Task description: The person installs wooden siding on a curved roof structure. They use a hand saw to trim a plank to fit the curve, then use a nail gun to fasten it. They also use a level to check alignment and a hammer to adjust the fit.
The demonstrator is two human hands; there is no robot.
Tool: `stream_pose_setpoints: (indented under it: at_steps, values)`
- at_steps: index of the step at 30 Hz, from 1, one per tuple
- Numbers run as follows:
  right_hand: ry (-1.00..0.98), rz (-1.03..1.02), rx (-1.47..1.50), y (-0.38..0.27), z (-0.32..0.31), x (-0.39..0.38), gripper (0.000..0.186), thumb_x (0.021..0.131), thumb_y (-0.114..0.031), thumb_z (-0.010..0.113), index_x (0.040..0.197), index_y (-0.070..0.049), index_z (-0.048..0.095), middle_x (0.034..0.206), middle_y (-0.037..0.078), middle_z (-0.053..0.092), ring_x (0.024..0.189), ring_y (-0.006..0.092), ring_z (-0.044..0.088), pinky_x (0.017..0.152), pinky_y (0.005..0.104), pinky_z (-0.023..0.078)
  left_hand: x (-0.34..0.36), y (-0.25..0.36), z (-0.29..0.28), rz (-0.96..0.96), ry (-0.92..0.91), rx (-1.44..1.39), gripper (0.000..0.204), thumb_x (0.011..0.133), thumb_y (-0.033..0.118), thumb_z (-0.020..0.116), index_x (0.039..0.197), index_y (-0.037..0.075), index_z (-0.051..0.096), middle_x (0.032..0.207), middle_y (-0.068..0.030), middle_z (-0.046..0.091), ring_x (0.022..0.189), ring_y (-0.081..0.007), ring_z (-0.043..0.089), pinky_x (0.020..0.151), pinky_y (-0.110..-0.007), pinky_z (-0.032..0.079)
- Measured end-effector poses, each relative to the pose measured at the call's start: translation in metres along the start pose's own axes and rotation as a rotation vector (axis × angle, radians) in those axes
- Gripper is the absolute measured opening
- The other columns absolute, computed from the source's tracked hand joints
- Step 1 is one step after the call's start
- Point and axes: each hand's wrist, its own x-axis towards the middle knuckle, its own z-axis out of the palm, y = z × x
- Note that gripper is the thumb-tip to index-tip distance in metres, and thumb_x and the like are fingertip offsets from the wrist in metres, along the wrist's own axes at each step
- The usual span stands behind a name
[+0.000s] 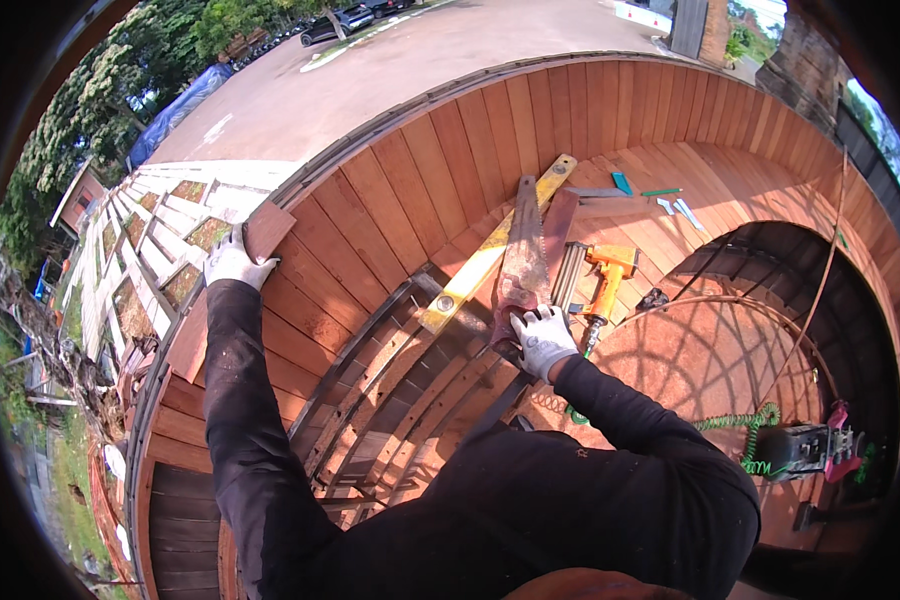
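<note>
Along the outer edge of the curved slatted bench (440, 150), a wooden board (188, 345) lies lengthwise beneath your left hand (238, 262), its thumb and fingers parted over the wood. Well to the right, the handsaw (523, 245) crosses the yellow spirit level (470, 275) on the seat, blade pointing away from you, and your right hand (545, 340), the nearer one, curls around its handle by the seat's inner edge.

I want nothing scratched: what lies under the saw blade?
A yellow level crosses beneath the saw blade, showing on either side of it. The stretch directly under the blade is covered, so its surface there cannot be seen.
</note>
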Motion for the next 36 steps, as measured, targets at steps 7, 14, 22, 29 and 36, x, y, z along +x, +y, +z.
stream_pose_setpoints:
  at_steps: [7, 14, 22, 29, 36]
  values:
    - [0.117, 0.075, -0.034, -0.007, -0.007, 0.009, 0.048, 0.082, -0.026, 0.065, 0.125, -0.006, 0.057, 0.115, 0.017, 0.064, 0.119, 0.0341, 0.054, 0.113, 0.0491, 0.03, -0.012, 0.014, -0.018, 0.0, -0.058, -0.095, 0.096, 0.075, 0.052, 0.078, 0.15, 0.005, 0.041, 0.147, -0.0193, 0.051, 0.135, -0.0351, 0.049, 0.113, -0.042, 0.039]
    - [0.819, 0.221, 0.238, 0.016, -0.041, -0.018, 0.053, 0.076, -0.015, 0.071, 0.125, -0.005, 0.053, 0.104, 0.019, 0.063, 0.1, 0.0398, 0.06, 0.09, 0.0489, 0.047, -0.008, 0.016, -0.019, -0.038, -0.08, -0.034, 0.095, 0.076, 0.049, 0.079, 0.151, 0.006, 0.04, 0.148, -0.0175, 0.051, 0.137, -0.0373, 0.047, 0.113, -0.044, 0.039]
    - [1.115, 0.166, 0.728, 0.014, -0.095, -0.097, 0.047, 0.084, -0.002, 0.063, 0.129, 0.0, 0.052, 0.112, 0.015, 0.063, 0.101, 0.027, 0.066, 0.088, 0.0384, 0.052, -0.014, 0.017, -0.014, -0.018, -0.012, -0.024, 0.093, 0.079, 0.051, 0.076, 0.154, 0.012, 0.036, 0.147, -0.0148, 0.051, 0.132, -0.0329, 0.053, 0.11, -0.043, 0.042]
    - [0.885, 0.129, 1.287, -0.013, -0.144, -0.126, 0.031, 0.087, -0.013, 0.067, 0.113, 0.004, 0.065, 0.092, 0.009, 0.07, 0.07, 0.0144, 0.063, 0.068, 0.0305, 0.053, -0.007, 0.016, -0.009, -0.018, -0.007, 0.029, 0.088, 0.078, 0.049, 0.075, 0.15, 0.011, 0.041, 0.143, -0.0179, 0.054, 0.132, -0.0323, 0.052, 0.108, -0.044, 0.045]
    - [0.502, 0.055, 1.677, -0.042, -0.107, -0.108, 0.035, 0.089, -0.008, 0.067, 0.122, 0.004, 0.059, 0.097, 0.01, 0.07, 0.079, 0.0129, 0.066, 0.07, 0.0272, 0.054, -0.008, 0.03, -0.007, -0.094, 0.019, 0.05, 0.087, 0.08, 0.05, 0.074, 0.149, 0.009, 0.041, 0.147, -0.0177, 0.05, 0.135, -0.0347, 0.05, 0.109, -0.045, 0.044]
